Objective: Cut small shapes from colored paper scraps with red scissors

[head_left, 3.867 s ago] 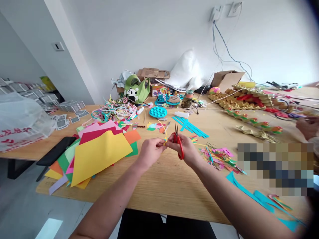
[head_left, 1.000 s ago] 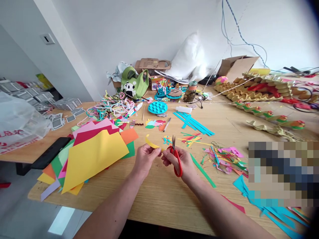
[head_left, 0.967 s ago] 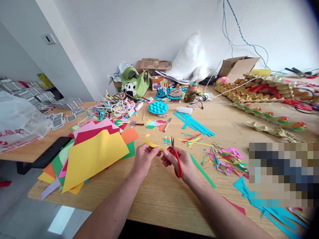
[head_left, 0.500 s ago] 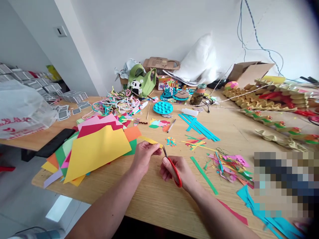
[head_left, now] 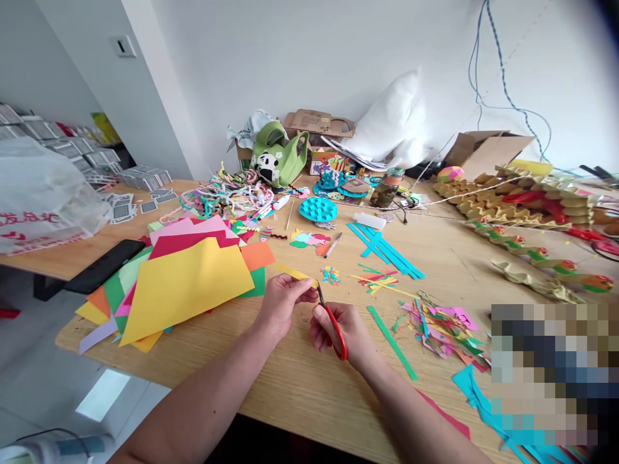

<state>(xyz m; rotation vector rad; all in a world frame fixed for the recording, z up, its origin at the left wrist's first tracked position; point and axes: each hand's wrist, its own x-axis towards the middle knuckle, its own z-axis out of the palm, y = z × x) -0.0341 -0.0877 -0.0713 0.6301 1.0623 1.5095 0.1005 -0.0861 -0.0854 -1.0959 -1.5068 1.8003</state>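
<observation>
Between its thumb and fingers, my left hand pinches a narrow yellow paper strip, whose end sticks out to the right. Red-handled scissors are gripped in my right hand, with the blades at that strip's right end. Just beyond the hands lies a small heap of tiny blue, orange and yellow paper bits. Thin coloured paper strips lie to the right of it, and a single green strip rests beside my right hand.
Stacked coloured paper sheets cover the table's left side, near a black phone-like slab. Blue strips, mixed paper scraps and egg-carton pieces lie to the right. A glass jar and a green panda bag stand behind.
The camera view has shifted slightly. Both hands stay in nearly the same place, with the scissor blades still at the yellow strip's end.
</observation>
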